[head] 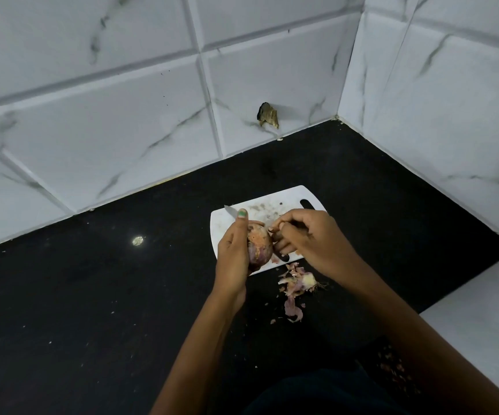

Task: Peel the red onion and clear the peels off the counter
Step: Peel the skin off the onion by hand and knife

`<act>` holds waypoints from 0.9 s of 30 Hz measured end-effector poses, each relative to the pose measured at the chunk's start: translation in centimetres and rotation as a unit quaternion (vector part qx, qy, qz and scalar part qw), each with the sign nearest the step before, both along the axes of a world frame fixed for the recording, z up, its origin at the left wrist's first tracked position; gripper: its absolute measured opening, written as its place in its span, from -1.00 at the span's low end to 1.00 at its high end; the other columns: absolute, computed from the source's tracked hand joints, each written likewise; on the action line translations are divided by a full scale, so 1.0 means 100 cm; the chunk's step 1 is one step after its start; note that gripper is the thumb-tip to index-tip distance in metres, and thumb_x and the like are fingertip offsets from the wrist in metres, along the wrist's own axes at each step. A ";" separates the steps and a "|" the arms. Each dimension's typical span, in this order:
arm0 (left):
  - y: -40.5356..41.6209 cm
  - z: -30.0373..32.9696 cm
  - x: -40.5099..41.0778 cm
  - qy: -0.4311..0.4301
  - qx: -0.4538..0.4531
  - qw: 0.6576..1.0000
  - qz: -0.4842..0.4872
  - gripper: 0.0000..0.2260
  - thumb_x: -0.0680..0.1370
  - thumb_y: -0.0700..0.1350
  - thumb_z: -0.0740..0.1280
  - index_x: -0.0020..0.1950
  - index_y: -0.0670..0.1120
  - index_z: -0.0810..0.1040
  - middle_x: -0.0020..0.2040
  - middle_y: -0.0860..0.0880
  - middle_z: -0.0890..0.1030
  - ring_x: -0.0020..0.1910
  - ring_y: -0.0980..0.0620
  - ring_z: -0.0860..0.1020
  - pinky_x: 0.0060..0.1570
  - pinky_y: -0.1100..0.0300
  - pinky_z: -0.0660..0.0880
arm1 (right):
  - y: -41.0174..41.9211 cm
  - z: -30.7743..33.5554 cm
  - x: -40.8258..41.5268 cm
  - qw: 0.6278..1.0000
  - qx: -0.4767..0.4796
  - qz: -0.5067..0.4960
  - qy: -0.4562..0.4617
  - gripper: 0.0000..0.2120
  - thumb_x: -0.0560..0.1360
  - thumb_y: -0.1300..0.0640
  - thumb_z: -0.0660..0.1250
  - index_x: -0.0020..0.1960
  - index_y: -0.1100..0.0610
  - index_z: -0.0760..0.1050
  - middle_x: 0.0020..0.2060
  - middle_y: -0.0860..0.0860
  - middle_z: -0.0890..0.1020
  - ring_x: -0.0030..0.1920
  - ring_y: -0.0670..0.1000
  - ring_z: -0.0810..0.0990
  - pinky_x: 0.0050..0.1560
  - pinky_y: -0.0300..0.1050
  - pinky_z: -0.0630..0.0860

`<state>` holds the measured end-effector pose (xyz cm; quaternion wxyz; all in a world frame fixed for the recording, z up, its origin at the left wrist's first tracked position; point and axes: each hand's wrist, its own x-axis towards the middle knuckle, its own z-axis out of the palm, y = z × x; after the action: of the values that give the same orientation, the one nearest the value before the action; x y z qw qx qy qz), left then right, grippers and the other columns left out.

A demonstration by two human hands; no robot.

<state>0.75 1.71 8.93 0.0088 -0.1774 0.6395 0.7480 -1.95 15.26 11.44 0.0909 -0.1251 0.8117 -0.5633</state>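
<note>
The red onion [258, 245] is held above the near edge of the white cutting board [227, 226], gripped in the curled fingers of the left hand [234, 250]. A knife [230, 211] tip is seen past that hand's thumb; which hand grips the knife cannot be told. The right hand [308, 238] is bent at the onion's side, its fingertips pinching at the skin. A heap of peels [297, 284] lies on the black counter [92, 295], just beside the board's near corner

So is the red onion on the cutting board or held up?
Held up: the left hand grips the red onion above the cutting board.
</note>
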 end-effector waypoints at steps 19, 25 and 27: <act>-0.003 -0.009 -0.001 0.010 -0.064 0.998 0.026 -0.48 0.61 0.20 0.13 -0.10 -0.28 0.52 -0.36 -0.09 0.47 -0.39 0.06 0.44 -0.24 0.09 0.39 | -0.005 -0.006 0.007 0.987 0.029 0.054 0.152 -0.87 0.39 0.30 0.46 -0.06 0.22 0.68 -0.12 0.05 0.66 -0.09 -0.08 0.64 -0.05 -0.15 0.60; -0.002 -0.007 0.000 0.037 -0.088 0.995 0.021 -0.55 0.62 0.16 0.12 -0.19 -0.19 0.49 -0.39 -0.04 0.48 -0.41 0.11 0.43 -0.29 0.16 0.40 | -0.007 -0.010 0.006 0.982 0.049 0.013 0.180 -0.94 0.35 0.33 0.43 -0.18 0.24 0.65 -0.25 0.02 0.65 -0.23 -0.09 0.62 -0.18 -0.18 0.60; 0.000 -0.006 0.000 0.032 -0.092 0.995 0.015 -0.49 0.63 0.15 0.09 -0.11 -0.28 0.52 -0.33 -0.19 0.55 -0.36 0.05 0.52 -0.27 0.18 0.48 | -0.006 -0.010 0.006 0.984 0.044 -0.006 0.175 -0.95 0.37 0.33 0.42 -0.18 0.24 0.63 -0.27 -0.01 0.63 -0.24 -0.10 0.60 -0.21 -0.28 0.57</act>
<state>0.79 1.71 8.29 -0.0397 -0.1633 0.7030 0.6910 -1.35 14.70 10.47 -0.0507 -0.2123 0.8398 -0.4971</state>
